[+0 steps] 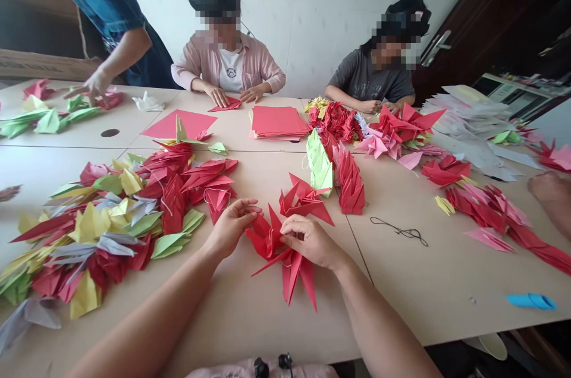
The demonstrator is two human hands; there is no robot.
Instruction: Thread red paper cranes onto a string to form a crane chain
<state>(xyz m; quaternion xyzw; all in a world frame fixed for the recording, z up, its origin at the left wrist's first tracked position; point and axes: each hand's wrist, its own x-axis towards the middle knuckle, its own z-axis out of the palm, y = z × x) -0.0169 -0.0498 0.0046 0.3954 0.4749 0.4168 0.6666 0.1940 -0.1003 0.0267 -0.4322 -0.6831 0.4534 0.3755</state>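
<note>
Just in front of me, red folded-paper cranes lie in a loose cluster, their pointed wings and tails fanning toward me. My right hand is closed over the cluster's right side, thumb and forefinger pinching the red paper. At the upper left of the same cluster, my left hand has its fingers curled together; whatever is between the fingertips is too small to make out. Another red crane rests right behind my hands. Farther back stand a green folded stack and a red folded stack.
A heap of coloured folded cranes covers the left. Red paper sheets are stacked at the back. On the right lie a dark cord, a blue roll and more red strands. Co-workers' hands are across the table.
</note>
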